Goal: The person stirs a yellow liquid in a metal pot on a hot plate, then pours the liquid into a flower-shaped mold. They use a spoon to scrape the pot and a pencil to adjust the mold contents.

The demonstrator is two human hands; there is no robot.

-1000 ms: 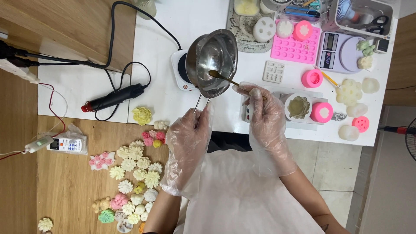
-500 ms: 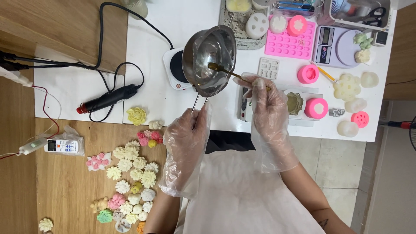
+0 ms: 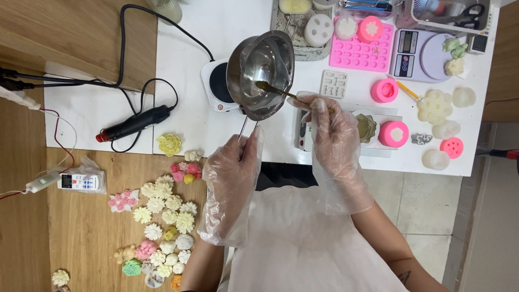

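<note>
My left hand [image 3: 233,165], in a loose clear plastic glove, grips the wire handle of a steel melting pot [image 3: 261,73] and holds it tilted above the white table [image 3: 184,116]. My right hand [image 3: 331,130], also gloved, holds a thin stick [image 3: 277,90] whose tip reaches into the pot. Below the pot's left side sits a small white hot plate [image 3: 216,86]. A round mould with yellowish filling [image 3: 366,128] lies just right of my right hand.
Pink silicone moulds [image 3: 363,51], a digital scale [image 3: 417,54] and white flower-shaped pieces [image 3: 435,106] fill the right of the table. A black corded tool [image 3: 135,123] lies at left. Several small flower pieces [image 3: 162,216] lie on the wooden floor.
The pot and both hands have stayed in nearly the same pose; the stick tip has shifted slightly inside the pot. The camera view has drifted a little.
</note>
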